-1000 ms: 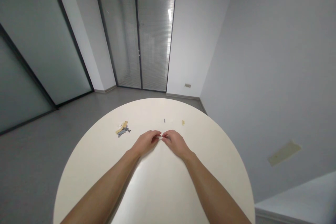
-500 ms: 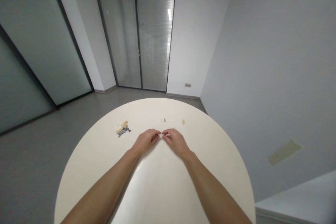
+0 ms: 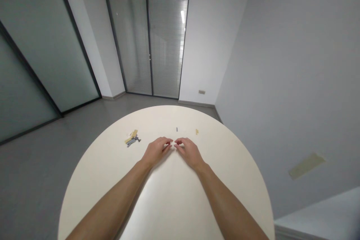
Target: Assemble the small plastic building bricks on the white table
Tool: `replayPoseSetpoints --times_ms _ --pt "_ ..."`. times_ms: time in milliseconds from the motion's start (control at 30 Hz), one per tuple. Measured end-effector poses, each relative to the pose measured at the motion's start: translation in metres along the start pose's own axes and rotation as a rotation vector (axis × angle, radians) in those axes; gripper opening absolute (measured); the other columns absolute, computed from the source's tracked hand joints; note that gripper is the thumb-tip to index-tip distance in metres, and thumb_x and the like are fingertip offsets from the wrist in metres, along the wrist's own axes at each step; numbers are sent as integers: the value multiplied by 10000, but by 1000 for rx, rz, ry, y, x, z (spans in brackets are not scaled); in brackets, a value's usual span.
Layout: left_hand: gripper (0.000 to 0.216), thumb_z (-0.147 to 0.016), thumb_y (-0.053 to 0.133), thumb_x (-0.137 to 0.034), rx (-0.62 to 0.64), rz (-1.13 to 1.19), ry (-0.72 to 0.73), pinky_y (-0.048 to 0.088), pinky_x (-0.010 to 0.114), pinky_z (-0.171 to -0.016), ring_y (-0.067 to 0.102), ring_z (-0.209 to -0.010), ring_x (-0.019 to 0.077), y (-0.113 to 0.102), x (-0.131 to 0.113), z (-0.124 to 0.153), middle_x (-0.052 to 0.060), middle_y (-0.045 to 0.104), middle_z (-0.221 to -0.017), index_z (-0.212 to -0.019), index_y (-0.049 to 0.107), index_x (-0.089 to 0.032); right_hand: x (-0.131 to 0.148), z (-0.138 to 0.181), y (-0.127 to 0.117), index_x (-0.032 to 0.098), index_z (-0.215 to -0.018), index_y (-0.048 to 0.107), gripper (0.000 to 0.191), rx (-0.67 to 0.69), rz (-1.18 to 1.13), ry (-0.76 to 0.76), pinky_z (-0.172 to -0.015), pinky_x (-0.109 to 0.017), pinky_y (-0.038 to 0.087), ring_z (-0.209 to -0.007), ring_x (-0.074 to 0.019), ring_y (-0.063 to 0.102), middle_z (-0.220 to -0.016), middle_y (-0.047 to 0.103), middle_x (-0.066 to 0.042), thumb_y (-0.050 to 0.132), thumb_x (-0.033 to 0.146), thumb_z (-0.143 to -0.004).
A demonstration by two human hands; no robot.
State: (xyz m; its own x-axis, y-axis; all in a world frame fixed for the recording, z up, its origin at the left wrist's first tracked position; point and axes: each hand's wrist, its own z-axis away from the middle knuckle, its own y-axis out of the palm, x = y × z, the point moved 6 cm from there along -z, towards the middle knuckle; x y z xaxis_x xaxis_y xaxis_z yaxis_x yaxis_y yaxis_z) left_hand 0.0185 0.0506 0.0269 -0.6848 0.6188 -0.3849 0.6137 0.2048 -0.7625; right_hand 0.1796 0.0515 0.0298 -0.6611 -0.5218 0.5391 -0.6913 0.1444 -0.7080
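Both hands have crept a little farther out across the surface (image 3: 168, 202) since the earlier frames, and the pinch between them looks looser now. Left hand (image 3: 155, 150) and right hand (image 3: 189, 152) meet fingertip to fingertip at the middle of the round top, palms down. Whatever sits between the tips is too small to make out — a pale speck at most — so I cannot tell whether either grip actually has hold of anything; the fingers are curled close together, nearly touching across the gap.

Judging by the loose bits lying about, the piece at the grip would be a tiny plastic part: light, stiff, smooth enough to slip, best taken by its narrow sides between thumb and forefinger tips.

Beyond the grip and slightly right lies a small grey piece (image 3: 177, 129); farther right of that, a small yellow piece (image 3: 197, 131). Well to the left of the grip, apart from the hands, is a little heap of tan and grey parts (image 3: 131, 138).

Open room is generous — bare top lies all around the hands, and the far rim curves past the loose pieces, with the floor (image 3: 70, 127) dropping away behind it.
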Motion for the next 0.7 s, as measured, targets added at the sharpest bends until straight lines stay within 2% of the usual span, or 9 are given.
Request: replayPoseSetpoints --times_ms 367,700 --pt "201 -964 510 -337 -19 -19 0 494 277 -785 637 -931 170 0 1 0 17 691 -980 -1092 638 -251 2 1 -2 223 -1026 656 113 -29 -22 -35 -879 -327 455 -963 -184 620 -1000 702 -30 599 259 -936" --pt "219 -978 487 -369 -3 -31 -25 480 277 -778 636 -925 174 -3 -1 -1 19 697 -968 -1038 658 -246 2 0 1 223 -1009 657 150 -8 2 -24 -851 -327 460 -939 -189 622 -982 702 -41 561 328 -961"
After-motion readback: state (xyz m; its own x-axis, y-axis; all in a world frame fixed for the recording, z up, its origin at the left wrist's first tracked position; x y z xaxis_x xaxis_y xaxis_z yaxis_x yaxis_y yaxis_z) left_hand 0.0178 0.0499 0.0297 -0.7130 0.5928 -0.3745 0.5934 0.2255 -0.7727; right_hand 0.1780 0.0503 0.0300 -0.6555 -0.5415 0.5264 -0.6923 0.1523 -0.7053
